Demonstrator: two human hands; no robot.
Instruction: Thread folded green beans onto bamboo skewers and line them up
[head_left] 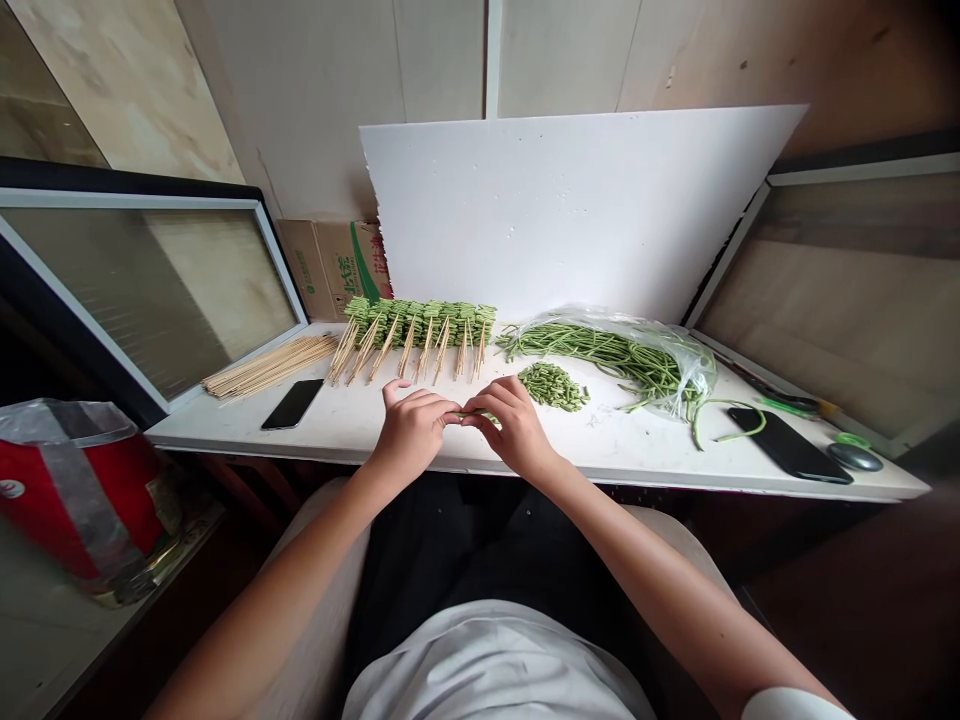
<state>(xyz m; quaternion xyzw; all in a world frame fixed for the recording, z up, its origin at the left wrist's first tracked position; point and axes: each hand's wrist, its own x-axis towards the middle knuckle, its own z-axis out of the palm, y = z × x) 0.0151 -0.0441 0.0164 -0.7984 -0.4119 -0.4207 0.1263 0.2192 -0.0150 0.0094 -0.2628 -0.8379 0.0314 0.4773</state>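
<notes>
My left hand [414, 428] and my right hand [514, 420] meet over the table's front edge. Between their fingertips they pinch a short green bean piece [471, 413], mostly covered by the fingers. Beyond my right hand lies a small heap of cut bean pieces [553, 386]. Behind my hands are stacked bean skewers [427, 322], their bare stick ends pointing toward me. Whole long beans [600, 345] lie in a clear plastic bag [694, 372] at the back right.
Bare bamboo skewers [270, 365] and a phone [293, 404] lie at left on the white table [345, 430]. At right are a black phone [787, 445] and a computer mouse [855, 457]. A white board [585, 210] stands behind, a cardboard box [330, 265] beside it.
</notes>
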